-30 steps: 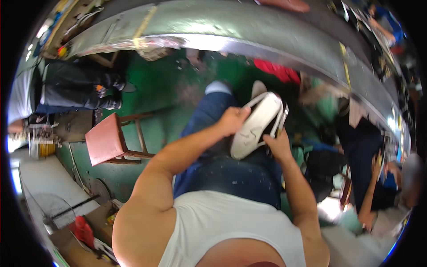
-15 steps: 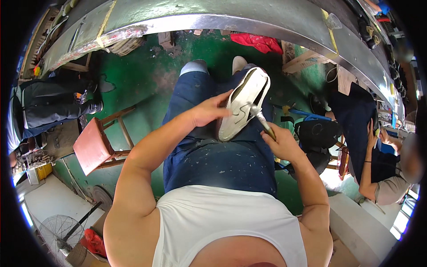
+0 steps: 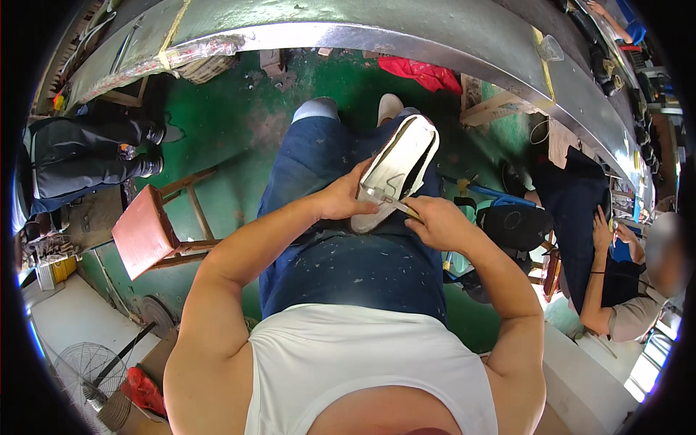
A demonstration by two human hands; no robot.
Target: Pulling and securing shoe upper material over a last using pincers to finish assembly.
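A shoe [image 3: 400, 161] with a pale underside facing up rests on my lap across my dark blue trousers. A long dark gap runs along its right edge, and a thin curved dark line marks its middle. My left hand [image 3: 344, 197] grips the shoe's left side, thumb lying over the heel end. In my right hand [image 3: 440, 222] is a hammer [image 3: 407, 210] with a light handle. Its metal head lies low over the underside, close to my left thumb. Whether the head touches the shoe I cannot tell.
A metal-edged workbench [image 3: 304, 35] curves across the far side. A stool [image 3: 147, 230] with a reddish seat stands at left, beside a person's dark-trousered legs [image 3: 94, 154]. At right, a co-worker [image 3: 600, 279] sits near a black bag [image 3: 516, 226]. Red cloth [image 3: 420, 72] lies under the bench.
The hammer has swung left and nearer, from the shoe's right edge toward the heel end. My right hand moved left with it, and my left hand has slid slightly nearer along the shoe.
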